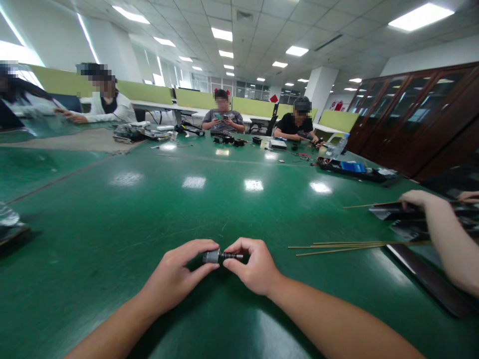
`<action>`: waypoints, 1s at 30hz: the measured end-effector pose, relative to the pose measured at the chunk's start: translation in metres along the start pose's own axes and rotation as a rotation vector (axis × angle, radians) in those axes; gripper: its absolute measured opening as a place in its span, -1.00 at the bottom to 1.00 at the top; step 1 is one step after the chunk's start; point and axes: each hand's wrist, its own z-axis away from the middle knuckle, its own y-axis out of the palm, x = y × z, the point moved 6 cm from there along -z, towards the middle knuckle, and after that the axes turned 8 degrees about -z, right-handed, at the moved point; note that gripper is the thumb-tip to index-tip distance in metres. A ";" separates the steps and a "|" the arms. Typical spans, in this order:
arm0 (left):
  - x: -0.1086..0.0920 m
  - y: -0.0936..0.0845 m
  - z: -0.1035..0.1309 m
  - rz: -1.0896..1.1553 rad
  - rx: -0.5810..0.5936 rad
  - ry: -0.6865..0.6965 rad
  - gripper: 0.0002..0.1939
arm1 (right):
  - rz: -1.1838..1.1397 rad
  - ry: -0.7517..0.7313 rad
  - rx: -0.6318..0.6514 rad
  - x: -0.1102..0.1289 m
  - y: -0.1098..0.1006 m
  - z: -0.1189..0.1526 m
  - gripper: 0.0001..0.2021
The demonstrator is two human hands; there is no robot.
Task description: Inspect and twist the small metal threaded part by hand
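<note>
Just in front of me, low over the green table point(168, 209), is a small cylindrical metal part point(213, 257). Its thicker body is grey with a black end on the left; a thin black ridged shaft with a shiny tip points right. My left hand point(179, 274) has its thumb and fingers closed around the grey body. With thumb and forefinger, my right hand point(254, 264) pinches the ridged shaft near its middle. The part lies roughly level between both hands. Its exact kind is not clear, and fingers hide some of it.
At right, another person's arm point(445, 239) reaches over thin brass-coloured rods point(344, 245) and dark plastic-wrapped pieces. A black tray point(359, 172) with blue items lies farther back. Small black parts point(228, 141) and people are across the table. A clear-wrapped object point(9, 224) sits at left.
</note>
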 end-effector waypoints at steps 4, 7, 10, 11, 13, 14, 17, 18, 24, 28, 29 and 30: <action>0.002 0.000 0.000 0.001 0.011 -0.006 -0.61 | 0.002 0.001 0.001 -0.001 0.000 0.000 -0.88; 0.002 -0.001 0.000 0.002 0.007 -0.001 -0.60 | 0.008 -0.004 0.001 -0.002 0.000 0.000 -0.88; 0.001 -0.002 0.000 0.000 -0.001 0.001 -0.60 | 0.005 -0.002 0.002 -0.003 0.000 0.000 -0.89; 0.001 -0.002 0.000 -0.001 -0.003 0.001 -0.61 | 0.004 -0.001 0.003 -0.004 0.000 0.000 -0.89; 0.001 -0.002 -0.001 -0.003 -0.002 0.003 -0.61 | 0.002 0.001 0.004 -0.004 0.000 0.000 -0.88; 0.001 -0.001 -0.001 -0.003 -0.001 0.003 -0.61 | 0.000 0.002 0.004 -0.003 -0.001 0.000 -0.88; 0.003 -0.001 0.000 -0.006 0.003 -0.001 -0.61 | 0.000 0.003 0.000 -0.002 -0.001 -0.001 -0.88; 0.004 -0.001 0.000 -0.006 0.001 0.001 -0.61 | -0.001 0.005 0.000 -0.002 -0.001 -0.001 -0.88; 0.003 -0.003 0.000 -0.017 -0.012 0.011 -0.62 | -0.005 0.008 -0.004 -0.001 -0.002 0.000 -0.89; 0.001 -0.005 -0.001 -0.025 -0.026 0.010 -0.61 | -0.010 0.016 -0.012 -0.003 -0.002 0.000 -0.89; 0.001 -0.005 -0.001 -0.026 -0.030 0.010 -0.61 | -0.010 0.017 -0.014 -0.004 -0.002 0.000 -0.89; 0.001 -0.005 -0.001 -0.026 -0.033 0.009 -0.61 | -0.011 0.018 -0.015 -0.004 -0.002 0.000 -0.88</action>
